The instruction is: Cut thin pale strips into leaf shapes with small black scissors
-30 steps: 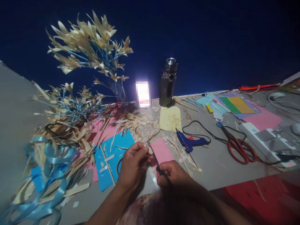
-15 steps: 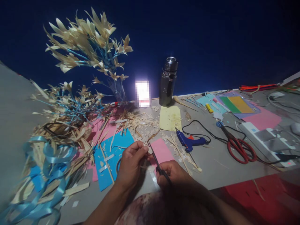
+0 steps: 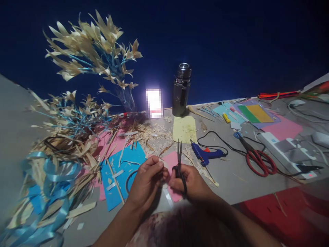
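Observation:
My left hand (image 3: 149, 180) is closed, pinching a small pale piece of husk (image 3: 165, 165) between thumb and fingertips; much of the piece is hidden by the fingers. My right hand (image 3: 191, 181) grips black scissors (image 3: 179, 154) by the handles. Their slim blades stand slightly apart and point away from me, to the right of the pale piece and not touching it. Under the hands lies a pink sheet (image 3: 171, 157). Left of them is a blue sheet (image 3: 113, 192) with strips and scraps on it.
A blue glue gun (image 3: 208, 155), red-handled scissors (image 3: 259, 163) and a white power strip (image 3: 282, 154) lie to the right. A dark flask (image 3: 181, 97) stands at the back beside a yellow sheet (image 3: 183, 128). Husk flowers (image 3: 102, 44) and blue ribbon (image 3: 56, 192) fill the left.
The scissors have swung from leaning left toward the pale piece to pointing straight away, their blades now apart. My right hand has turned with them, while the left keeps its pinch.

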A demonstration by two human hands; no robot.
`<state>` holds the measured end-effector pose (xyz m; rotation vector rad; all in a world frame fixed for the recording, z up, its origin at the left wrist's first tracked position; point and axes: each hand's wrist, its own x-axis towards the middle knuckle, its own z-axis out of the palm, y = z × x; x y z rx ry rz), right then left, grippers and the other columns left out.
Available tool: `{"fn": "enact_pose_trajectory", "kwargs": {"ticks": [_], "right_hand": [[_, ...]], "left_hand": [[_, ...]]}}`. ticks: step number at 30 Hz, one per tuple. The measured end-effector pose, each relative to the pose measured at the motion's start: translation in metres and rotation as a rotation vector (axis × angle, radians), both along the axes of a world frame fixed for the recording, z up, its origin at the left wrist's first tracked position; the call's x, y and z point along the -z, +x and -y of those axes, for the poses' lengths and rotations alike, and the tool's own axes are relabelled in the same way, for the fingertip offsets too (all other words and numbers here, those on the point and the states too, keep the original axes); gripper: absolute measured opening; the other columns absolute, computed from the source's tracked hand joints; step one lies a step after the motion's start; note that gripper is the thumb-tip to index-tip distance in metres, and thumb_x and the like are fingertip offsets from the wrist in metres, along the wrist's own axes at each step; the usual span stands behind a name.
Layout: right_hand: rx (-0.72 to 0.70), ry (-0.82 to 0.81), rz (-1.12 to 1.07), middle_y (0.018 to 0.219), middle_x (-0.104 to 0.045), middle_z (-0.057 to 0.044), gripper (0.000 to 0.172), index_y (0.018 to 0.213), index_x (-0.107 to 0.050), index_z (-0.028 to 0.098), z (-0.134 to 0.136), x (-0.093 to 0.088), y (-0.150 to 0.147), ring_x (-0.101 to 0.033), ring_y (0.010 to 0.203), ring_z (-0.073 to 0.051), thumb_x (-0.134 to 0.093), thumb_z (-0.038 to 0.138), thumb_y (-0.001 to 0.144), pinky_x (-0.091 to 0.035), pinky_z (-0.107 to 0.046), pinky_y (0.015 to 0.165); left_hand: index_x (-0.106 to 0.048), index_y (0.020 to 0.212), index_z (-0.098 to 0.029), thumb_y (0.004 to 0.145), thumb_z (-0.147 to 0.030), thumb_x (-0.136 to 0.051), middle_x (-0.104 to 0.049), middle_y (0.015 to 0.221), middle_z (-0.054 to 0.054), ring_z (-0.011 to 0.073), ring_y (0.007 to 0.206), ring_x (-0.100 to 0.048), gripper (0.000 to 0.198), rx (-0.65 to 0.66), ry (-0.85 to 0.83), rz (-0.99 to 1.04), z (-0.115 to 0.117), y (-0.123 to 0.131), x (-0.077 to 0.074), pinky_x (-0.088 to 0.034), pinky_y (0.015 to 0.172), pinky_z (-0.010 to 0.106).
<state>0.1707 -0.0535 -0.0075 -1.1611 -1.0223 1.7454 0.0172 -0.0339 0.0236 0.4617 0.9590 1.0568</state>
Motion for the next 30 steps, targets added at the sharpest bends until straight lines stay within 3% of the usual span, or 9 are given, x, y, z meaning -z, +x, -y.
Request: {"fn": "enact_pose_trajectory", "kwargs": {"ticks": [3,7,11,15,23,30], "right_hand": [[0.071,0.002,-0.046,0.073,-0.063,0.002,0.04,0.084,-0.06,0.018,-0.005,-0.001,-0.001,-0.055,0.06,-0.011,-0.088,0.036,0.062,-0.042,-0.022,0.056],[0.083,0.051,0.007,0.069,-0.06,0.004,0.035,0.086,-0.062,0.018,-0.007,-0.003,0.004,-0.051,0.056,-0.01,-0.085,0.036,0.067,-0.04,-0.021,0.053],[-0.135,0.011,0.029,0.066,-0.062,0.002,0.018,0.079,-0.062,0.017,-0.002,-0.01,0.009,-0.051,0.057,-0.011,-0.073,0.027,0.071,-0.04,-0.022,0.055],[-0.317,-0.029,0.065,0.063,-0.056,0.003,0.005,0.071,-0.06,0.016,0.006,-0.011,0.011,-0.047,0.059,-0.011,-0.063,0.018,0.067,-0.035,-0.021,0.055],[-0.315,-0.06,0.068,0.059,-0.04,0.006,0.013,0.062,-0.048,0.019,0.011,-0.002,0.011,-0.034,0.058,-0.01,-0.061,0.017,0.065,-0.024,-0.022,0.051],[-0.319,-0.11,0.112,0.055,-0.036,0.007,0.023,0.058,-0.045,0.019,0.011,0.005,0.013,-0.03,0.053,-0.008,-0.067,0.022,0.065,-0.019,-0.022,0.046]], "left_hand": [[-0.065,0.074,-0.017,0.067,-0.024,-0.085,-0.065,0.062,-0.001,0.0104,0.058,-0.059,0.023,0.004,-0.01,-0.011,0.002,0.001,0.0,-0.048,0.059,0.02],[-0.064,0.07,-0.016,0.067,-0.024,-0.084,-0.063,0.059,-0.001,0.0101,0.055,-0.056,0.022,0.028,-0.009,-0.059,0.003,0.0,0.0,-0.045,0.056,0.02],[-0.064,0.069,-0.016,0.071,-0.024,-0.081,-0.064,0.06,-0.001,0.0101,0.054,-0.057,0.019,0.001,0.06,-0.1,0.002,-0.002,0.001,-0.045,0.056,0.02],[-0.063,0.071,-0.017,0.076,-0.024,-0.078,-0.063,0.061,-0.002,0.0099,0.054,-0.054,0.017,-0.01,0.151,-0.182,0.001,-0.005,0.004,-0.042,0.055,0.02],[-0.061,0.071,-0.019,0.076,-0.027,-0.077,-0.06,0.062,-0.004,0.0102,0.055,-0.053,0.019,-0.002,0.206,-0.379,0.004,-0.007,0.004,-0.041,0.054,0.02],[-0.06,0.067,-0.018,0.078,-0.027,-0.073,-0.06,0.058,-0.004,0.0092,0.051,-0.05,0.019,0.064,0.217,-0.49,0.005,-0.01,0.002,-0.038,0.052,0.02]]}}
